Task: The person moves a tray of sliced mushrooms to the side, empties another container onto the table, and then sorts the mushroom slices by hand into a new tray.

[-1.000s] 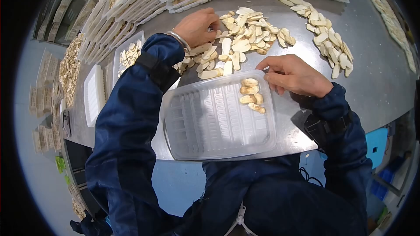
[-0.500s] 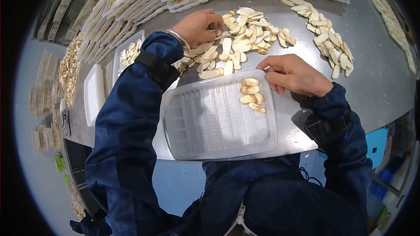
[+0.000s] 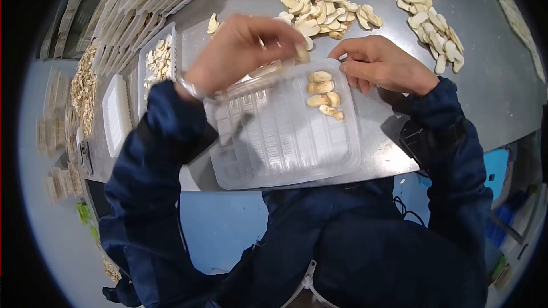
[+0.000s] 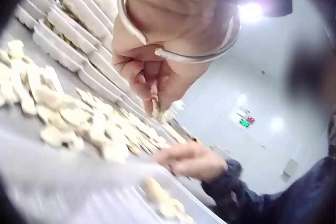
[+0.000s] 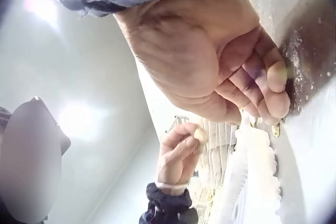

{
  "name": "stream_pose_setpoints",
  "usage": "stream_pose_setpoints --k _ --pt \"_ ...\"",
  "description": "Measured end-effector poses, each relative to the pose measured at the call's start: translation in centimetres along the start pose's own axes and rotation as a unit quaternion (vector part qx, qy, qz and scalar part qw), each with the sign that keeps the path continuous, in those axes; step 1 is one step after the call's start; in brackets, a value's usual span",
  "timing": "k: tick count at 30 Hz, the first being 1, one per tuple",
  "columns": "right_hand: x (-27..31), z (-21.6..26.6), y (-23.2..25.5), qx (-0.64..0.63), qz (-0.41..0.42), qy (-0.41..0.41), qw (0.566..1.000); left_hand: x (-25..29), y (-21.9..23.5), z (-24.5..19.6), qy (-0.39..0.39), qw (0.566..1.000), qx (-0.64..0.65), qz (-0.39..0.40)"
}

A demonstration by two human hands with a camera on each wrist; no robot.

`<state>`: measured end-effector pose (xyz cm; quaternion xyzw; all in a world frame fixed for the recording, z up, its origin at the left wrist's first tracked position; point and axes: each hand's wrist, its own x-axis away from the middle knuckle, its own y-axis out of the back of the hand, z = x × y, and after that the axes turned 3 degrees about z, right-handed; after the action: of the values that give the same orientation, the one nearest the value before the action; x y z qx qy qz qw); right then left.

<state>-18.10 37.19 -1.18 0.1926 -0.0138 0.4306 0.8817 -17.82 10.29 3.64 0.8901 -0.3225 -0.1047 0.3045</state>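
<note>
My left hand (image 3: pixel 242 51), blurred, is over the far edge of a clear plastic tray (image 3: pixel 274 137). Between its thumb and fingertips it pinches a pale mushroom slice (image 5: pixel 200 134). Several browned mushroom slices (image 3: pixel 320 87) lie in a short column at the tray's right end. My right hand (image 3: pixel 388 64) rests by the tray's far right corner, fingertips right at the rim and fingers loosely bent; the right wrist view shows nothing in its palm. Past the tray spreads a pile of mushroom slices (image 3: pixel 319 8), partly hidden by my left hand.
A long row of slices (image 3: pixel 428 23) lies on the steel table (image 3: pixel 491 80) at the right. On the left stand a tray of small pieces (image 3: pixel 158 60) and white trays (image 3: pixel 117 114). Stacked filled trays (image 3: pixel 137 17) line the back.
My left hand has come back from the slice pile toward the tray, now with a mushroom slice in its fingertips. The head view has tilted down slightly. My right hand stays by the corner.
</note>
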Motion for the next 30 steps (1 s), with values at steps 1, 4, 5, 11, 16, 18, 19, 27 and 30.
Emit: stream_pose_setpoints --k 1,4,5,11,16,18,19,27,30 --pt "0.0 -0.2 -0.1 -0.005 -0.007 0.005 1.000 1.2 -2.3 -1.6 0.024 0.999 0.031 0.030" --pt "-0.2 -0.6 -0.2 -0.009 -0.016 0.014 1.000 2.8 -6.8 -3.8 0.101 0.991 0.066 0.064" --pt "-0.2 -0.5 -0.2 -0.009 -0.015 0.014 1.000 2.8 -7.7 -3.9 0.103 0.991 0.057 0.067" --pt "-0.1 -0.6 -0.2 -0.014 -0.016 0.024 0.999 2.6 -9.7 -3.0 0.029 0.999 -0.016 0.040" --pt "-0.2 -0.7 -0.2 -0.018 -0.013 0.013 1.000 2.5 -9.7 -3.1 -0.057 0.991 -0.123 0.009" --pt "-0.3 -0.8 -0.3 -0.017 -0.019 0.014 1.000 2.1 -8.1 -3.5 -0.045 0.989 -0.139 -0.020" --pt "-0.2 -0.7 -0.3 -0.016 -0.021 0.014 1.000 1.9 -7.2 -3.4 -0.039 0.988 -0.146 -0.035" --pt "-0.2 -0.7 -0.3 -0.005 -0.026 0.005 1.000 -6.4 3.4 5.4 0.032 0.950 -0.260 -0.169" --pt "-0.1 0.1 -0.3 -0.001 -0.030 -0.015 0.999 -8.6 4.2 7.0 -0.003 0.936 -0.293 -0.195"
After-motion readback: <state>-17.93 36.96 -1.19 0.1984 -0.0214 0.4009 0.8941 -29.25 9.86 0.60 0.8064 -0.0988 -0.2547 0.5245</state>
